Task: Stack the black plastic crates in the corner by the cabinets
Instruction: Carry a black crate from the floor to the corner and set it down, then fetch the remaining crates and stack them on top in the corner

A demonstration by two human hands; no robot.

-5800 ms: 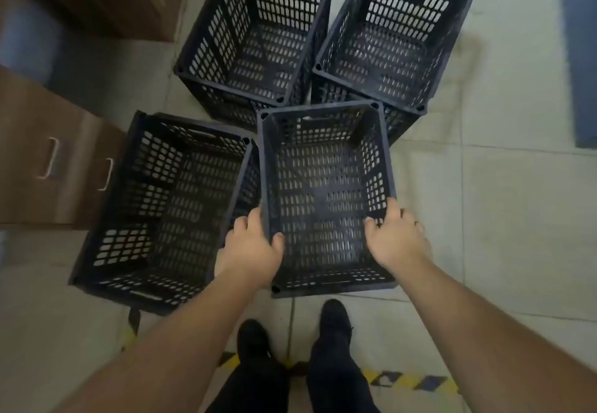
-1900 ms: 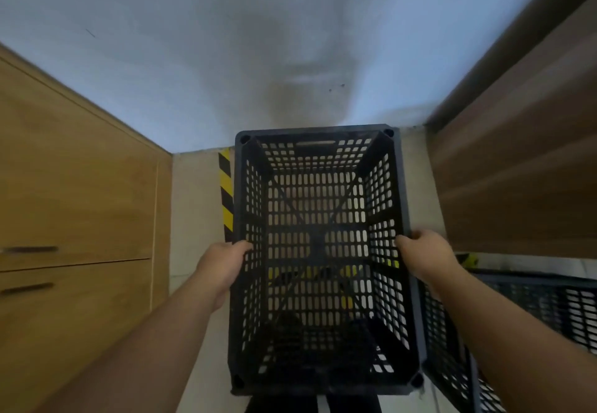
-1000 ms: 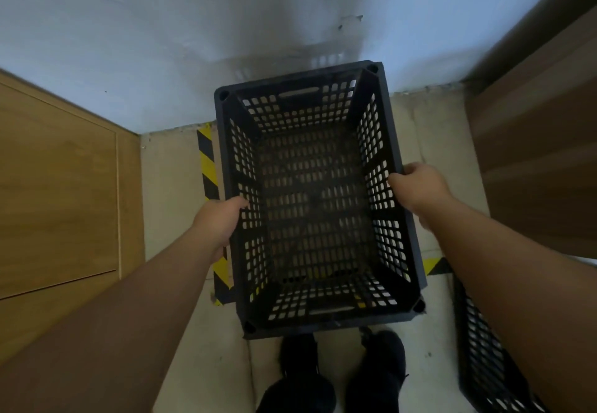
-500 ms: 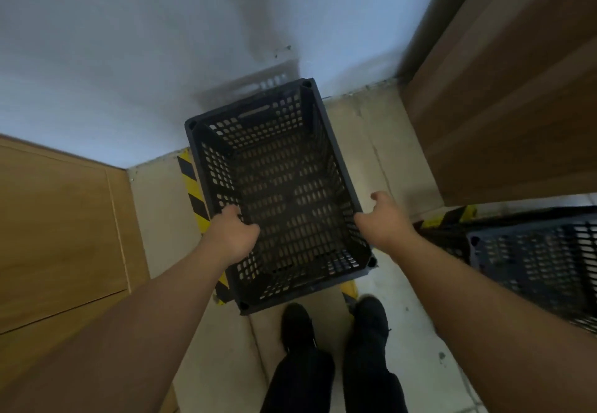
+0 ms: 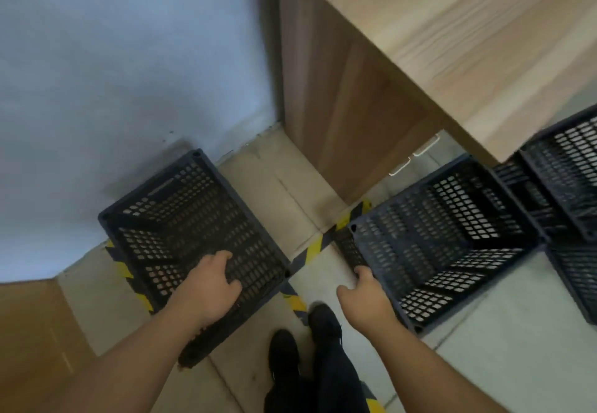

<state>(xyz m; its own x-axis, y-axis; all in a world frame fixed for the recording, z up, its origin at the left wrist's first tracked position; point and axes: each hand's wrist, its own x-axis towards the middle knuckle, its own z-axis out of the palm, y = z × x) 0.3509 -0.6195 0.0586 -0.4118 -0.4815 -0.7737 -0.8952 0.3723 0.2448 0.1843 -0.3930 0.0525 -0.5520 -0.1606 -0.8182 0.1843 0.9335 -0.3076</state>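
One black plastic crate point(image 5: 181, 215) stands on the floor in the corner, against the pale wall. My left hand point(image 5: 210, 283) hovers over its near right rim with fingers loosely apart and nothing in it. A second black crate point(image 5: 452, 235) sits on the floor to the right. My right hand point(image 5: 365, 296) reaches its near left rim, fingertips touching the edge and thumb spread. More black crates point(image 5: 568, 167) lie at the far right, partly cut off by the frame edge.
A brown wooden cabinet point(image 5: 339, 106) stands between the two crates, under a light wooden top point(image 5: 452, 25). Another wooden cabinet point(image 5: 29, 332) is at the lower left. Yellow-black floor tape point(image 5: 319, 244) runs between the crates. My black shoes point(image 5: 290, 357) are just behind.
Both hands have let go of the corner crate, which now rests on the floor. My view turned right, and my right hand moved across to the second crate's rim.
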